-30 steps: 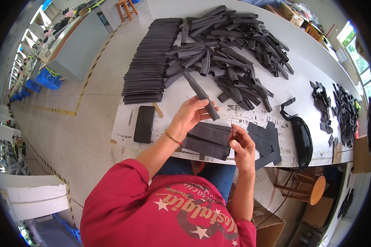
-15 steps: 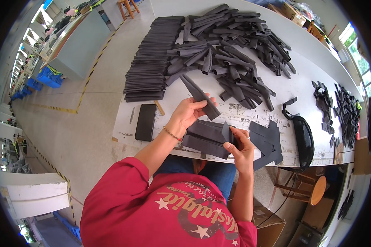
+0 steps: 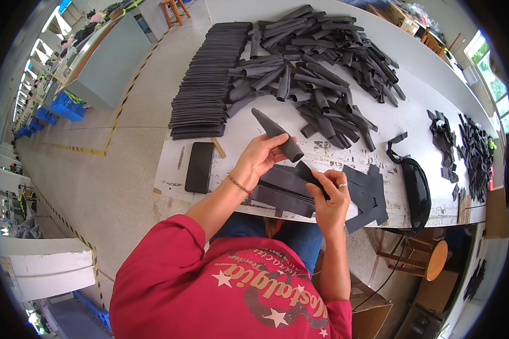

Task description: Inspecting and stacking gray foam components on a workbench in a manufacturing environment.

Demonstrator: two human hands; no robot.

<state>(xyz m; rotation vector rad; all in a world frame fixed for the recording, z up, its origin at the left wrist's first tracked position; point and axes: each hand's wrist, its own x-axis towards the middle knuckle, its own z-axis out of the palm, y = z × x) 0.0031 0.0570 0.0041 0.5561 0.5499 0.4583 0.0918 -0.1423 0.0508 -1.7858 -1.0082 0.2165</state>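
Observation:
My left hand [image 3: 260, 155] is closed round a dark grey fabric tube [image 3: 268, 125], slanting over the table with its rounder lower end toward my right hand. Between the thumb and fingers of my right hand [image 3: 332, 198] is a small black fabric piece [image 3: 304, 171], its tip close to the tube's lower end. Whether the two touch, I cannot tell. Under my hands lie flat dark fabric strips [image 3: 283, 196] near the table's front edge. More flat black pieces [image 3: 367, 189] overlap just right of my right hand.
A neat row of stacked dark fabric pieces [image 3: 206, 85] stands far left on the white table [image 3: 413, 121], beside a loose heap of tubes [image 3: 322, 73]. A black phone [image 3: 199, 168] lies left. Rightward are a black mesh pouch [image 3: 417, 195], small black scraps [image 3: 476, 158] and a wooden stool [image 3: 435, 261].
The tube has turned in my left hand and looks rounder, its lower end opened out. My right hand has risen from the flat strips, bringing the small fabric piece nearer the tube.

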